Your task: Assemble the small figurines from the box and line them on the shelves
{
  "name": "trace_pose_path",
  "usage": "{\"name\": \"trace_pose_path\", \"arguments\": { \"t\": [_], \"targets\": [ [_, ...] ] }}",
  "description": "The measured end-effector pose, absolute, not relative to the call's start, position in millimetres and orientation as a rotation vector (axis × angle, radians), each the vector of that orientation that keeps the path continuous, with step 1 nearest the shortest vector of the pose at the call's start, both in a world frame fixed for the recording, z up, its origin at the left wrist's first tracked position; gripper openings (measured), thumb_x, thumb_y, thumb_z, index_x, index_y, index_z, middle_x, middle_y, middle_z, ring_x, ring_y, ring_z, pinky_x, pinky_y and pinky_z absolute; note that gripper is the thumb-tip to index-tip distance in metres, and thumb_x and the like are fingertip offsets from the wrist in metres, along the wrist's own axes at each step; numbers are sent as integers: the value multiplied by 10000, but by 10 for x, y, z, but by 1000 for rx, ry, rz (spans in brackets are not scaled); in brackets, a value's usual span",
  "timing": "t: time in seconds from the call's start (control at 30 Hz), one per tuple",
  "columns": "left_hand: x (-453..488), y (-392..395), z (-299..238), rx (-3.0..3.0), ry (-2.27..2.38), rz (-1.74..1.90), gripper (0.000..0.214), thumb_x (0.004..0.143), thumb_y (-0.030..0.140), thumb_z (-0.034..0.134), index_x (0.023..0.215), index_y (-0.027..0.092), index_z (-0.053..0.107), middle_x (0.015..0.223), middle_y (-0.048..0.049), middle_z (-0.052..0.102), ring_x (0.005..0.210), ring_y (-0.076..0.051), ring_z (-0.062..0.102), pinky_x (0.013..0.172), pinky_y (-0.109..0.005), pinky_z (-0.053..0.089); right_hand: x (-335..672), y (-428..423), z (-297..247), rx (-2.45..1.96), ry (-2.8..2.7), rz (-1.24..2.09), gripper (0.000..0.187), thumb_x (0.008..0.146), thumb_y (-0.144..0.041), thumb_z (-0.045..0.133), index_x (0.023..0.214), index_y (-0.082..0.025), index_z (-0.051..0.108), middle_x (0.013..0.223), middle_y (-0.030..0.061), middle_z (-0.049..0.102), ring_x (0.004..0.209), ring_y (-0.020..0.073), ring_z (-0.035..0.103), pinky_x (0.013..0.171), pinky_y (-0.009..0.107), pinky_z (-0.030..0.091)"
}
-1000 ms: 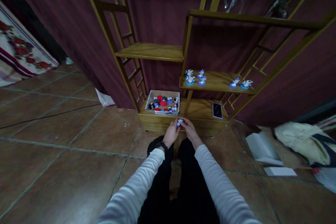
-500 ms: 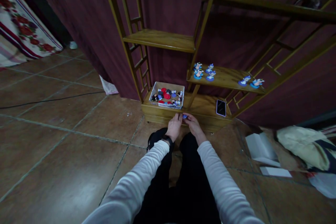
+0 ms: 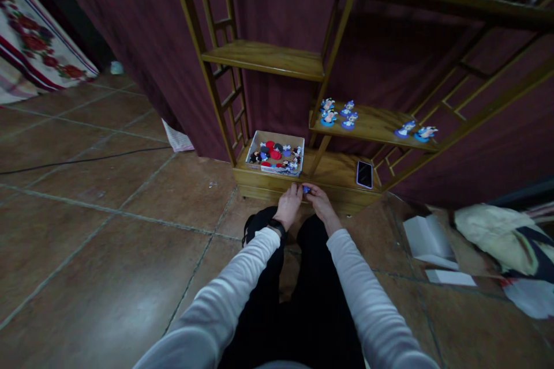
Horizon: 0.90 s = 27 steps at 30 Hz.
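Small blue figurine (image 3: 306, 189) is pinched between left hand (image 3: 289, 203) and right hand (image 3: 319, 202), both closed on it, seemingly to steady so small a piece | held at bottom shelf (image 3: 337, 179) front edge, near box of figurines (image 3: 277, 172).

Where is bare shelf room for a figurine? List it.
Upper left shelf: all bare. Middle shelf: gap between four figurines and the pair. Bottom board: between box and phone. Box crowded. Left hand, right hand pinch blue piece.
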<state>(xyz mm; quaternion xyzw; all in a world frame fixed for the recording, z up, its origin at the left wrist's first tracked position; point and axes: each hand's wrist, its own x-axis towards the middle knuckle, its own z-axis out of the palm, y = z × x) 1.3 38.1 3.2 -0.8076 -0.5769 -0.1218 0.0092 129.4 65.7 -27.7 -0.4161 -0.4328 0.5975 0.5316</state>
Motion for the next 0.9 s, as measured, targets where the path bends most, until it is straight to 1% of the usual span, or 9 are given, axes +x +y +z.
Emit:
{"name": "trace_pose_path", "arguments": {
  "t": [0.2,0.33,0.4,0.47,0.57,0.63,0.7,0.77,0.9],
  "targets": [
    [7,378,21,-2530,-1759,-426,495,846,46,323,1336,110,290,1217,-195,450,1005,-212,560,791,-306,485,1293,643,-259,-1026,-1053,1397,392,571,-189,647,962,-211,654,956,25,683,883,170,602,879,328,434],
    [3,353,41,-2532,-1789,-480,531,848,60,333,1366,140,248,1226,-182,467,1030,-206,558,812,-298,473,1285,635,-252,-1065,-1037,1312,379,578,-239,672,955,-207,647,956,29,682,889,174,601,892,341,434],
    [-9,335,66,-2525,-1846,-527,547,850,93,364,1376,167,233,1201,-159,496,1026,-201,564,824,-298,463,1285,632,-255,-1091,-1021,1250,367,579,-270,685,938,-205,646,931,27,682,871,175,604,890,347,436],
    [-35,326,90,-2526,-1978,-545,567,848,148,407,1382,180,221,1155,-137,538,975,-198,591,801,-291,464,1290,637,-258,-1126,-1027,1193,357,577,-301,696,918,-206,648,904,26,682,853,181,607,879,357,444],
    [-97,357,98,-2526,-2183,-528,628,823,181,453,1394,173,192,1191,-155,540,950,-204,614,759,-281,462,1309,665,-259,-1167,-1042,1109,341,574,-334,710,888,-216,651,873,20,680,842,198,615,877,384,448],
    [-138,401,85,-2539,-2244,-503,648,815,180,454,1398,164,173,1231,-171,523,957,-207,618,744,-280,458,1333,683,-249,-1155,-1038,1076,331,573,-355,721,871,-226,653,859,21,681,838,211,621,872,398,454],
    [-168,442,63,-2529,-2264,-508,627,823,182,438,1395,151,182,1233,-175,528,998,-205,606,764,-273,447,1377,684,-216,-1146,-1031,1038,331,578,-368,727,875,-239,656,854,23,681,843,225,624,863,412,462],
    [-190,470,37,-2523,-2272,-523,577,836,191,417,1378,141,226,1199,-167,555,1009,-201,603,766,-267,442,1457,678,-137,-1147,-1023,993,323,587,-367,726,879,-246,661,853,27,680,837,231,624,848,415,470],
    [-224,514,-23,-2543,-2254,-529,501,864,234,376,1355,177,295,1144,-130,599,965,-204,623,748,-273,446,1762,732,257,-1123,-1061,888,296,634,-347,695,910,-247,664,878,26,676,833,211,617,827,378,476]
  ]
}}
